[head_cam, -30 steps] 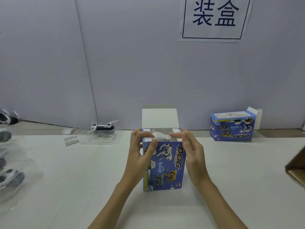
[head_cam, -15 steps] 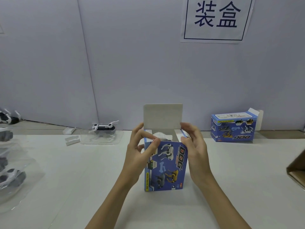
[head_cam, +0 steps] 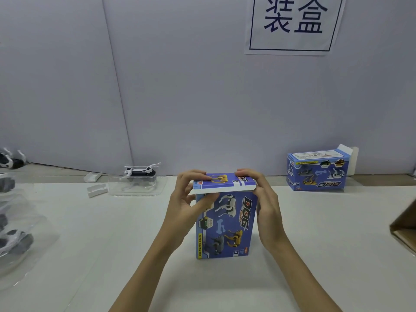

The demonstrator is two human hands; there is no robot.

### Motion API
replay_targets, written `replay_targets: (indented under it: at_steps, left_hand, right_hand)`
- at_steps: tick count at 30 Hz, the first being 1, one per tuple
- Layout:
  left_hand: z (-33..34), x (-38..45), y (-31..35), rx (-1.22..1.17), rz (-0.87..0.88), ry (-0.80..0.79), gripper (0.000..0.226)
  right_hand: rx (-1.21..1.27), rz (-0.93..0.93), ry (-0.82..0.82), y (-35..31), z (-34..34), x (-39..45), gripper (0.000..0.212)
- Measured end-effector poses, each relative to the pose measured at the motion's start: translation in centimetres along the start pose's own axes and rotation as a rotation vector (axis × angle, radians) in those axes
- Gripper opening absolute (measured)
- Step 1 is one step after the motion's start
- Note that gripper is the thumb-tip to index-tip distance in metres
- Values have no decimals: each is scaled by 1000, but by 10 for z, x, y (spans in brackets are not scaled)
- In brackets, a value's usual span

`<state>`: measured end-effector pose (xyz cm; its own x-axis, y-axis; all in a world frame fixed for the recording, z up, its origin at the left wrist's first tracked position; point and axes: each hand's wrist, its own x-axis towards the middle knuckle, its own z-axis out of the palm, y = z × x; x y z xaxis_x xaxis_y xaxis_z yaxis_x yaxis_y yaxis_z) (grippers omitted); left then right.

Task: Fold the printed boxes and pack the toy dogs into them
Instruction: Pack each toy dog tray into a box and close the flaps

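Both hands pinch the glossy rectangular cardboard box's folded-down lid flap.

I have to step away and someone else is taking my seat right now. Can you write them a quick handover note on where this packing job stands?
Left hand: grips the upright blue box at its top left, fingers on the lid flap.
Right hand: grips the top right, fingers on the same flap.
The flap is folded down over the opening, its white edge not yet tucked in.
Second box lies far right, one end flap open.
A toy dog sits in a clear tray, far left.
Left: tuck the flap, then pack the remaining dogs.
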<state>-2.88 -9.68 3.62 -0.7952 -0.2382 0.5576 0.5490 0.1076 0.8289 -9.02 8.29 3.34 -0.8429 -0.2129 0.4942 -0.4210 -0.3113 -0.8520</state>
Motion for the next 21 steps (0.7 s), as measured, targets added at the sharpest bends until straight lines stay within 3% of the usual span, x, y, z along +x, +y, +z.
replay_targets:
  at_steps: [8,15,21]
  left_hand:
    - [-3,-2,-2,-39,-79,-27,62]
    - [-2,-1,-5,-1,-40,-28,37]
    - [1,-3,-2,-33,-23,-34,39]
  right_hand:
    - [32,-23,-3,4,-3,-2,34]
    - [51,14,-8,3,-9,1,49]
    - [-31,-27,3,5,3,-5,32]
